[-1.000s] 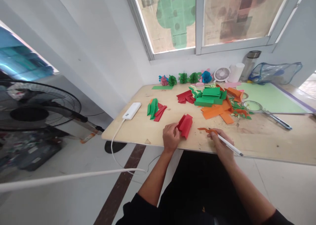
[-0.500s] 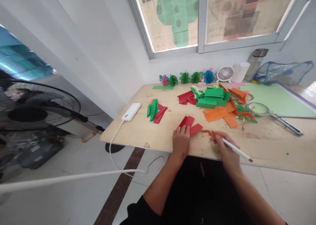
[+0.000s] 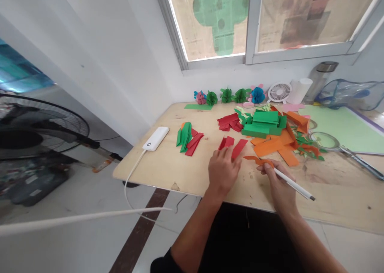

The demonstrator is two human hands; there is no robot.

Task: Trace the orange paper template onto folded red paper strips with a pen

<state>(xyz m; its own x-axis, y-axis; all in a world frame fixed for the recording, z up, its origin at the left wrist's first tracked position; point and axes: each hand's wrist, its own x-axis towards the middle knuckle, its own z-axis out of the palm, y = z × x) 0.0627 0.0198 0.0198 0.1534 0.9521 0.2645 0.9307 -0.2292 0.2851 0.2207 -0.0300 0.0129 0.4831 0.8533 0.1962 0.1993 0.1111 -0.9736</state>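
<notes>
My left hand (image 3: 223, 170) rests over a few folded red paper strips (image 3: 239, 148) near the table's front edge. Its fingers are curled at the lower end of one strip, and their tips are partly hidden. My right hand (image 3: 279, 185) is closed around a white pen (image 3: 295, 184), with its dark end pointing down to the right. Between the same fingers is a thin, wavy orange paper cutout (image 3: 255, 159), its free end reaching toward my left hand. Beyond the hands are more red strips (image 3: 229, 122), stacked folded green paper (image 3: 265, 123) and orange paper pieces (image 3: 274, 145).
A white power bank (image 3: 156, 138) with a cable lies at the left. Green and red folded strips (image 3: 189, 139) sit beside it. Paper flowers (image 3: 226, 95), a small fan (image 3: 279, 92) and a bottle (image 3: 322, 79) line the wall. A utility knife (image 3: 361, 163) and tape roll (image 3: 324, 140) are at right.
My left hand has shifted over the red strips, and one strip now stands apart at a steeper angle. The right hand keeps the pen and orange cutout. The view has turned slightly.
</notes>
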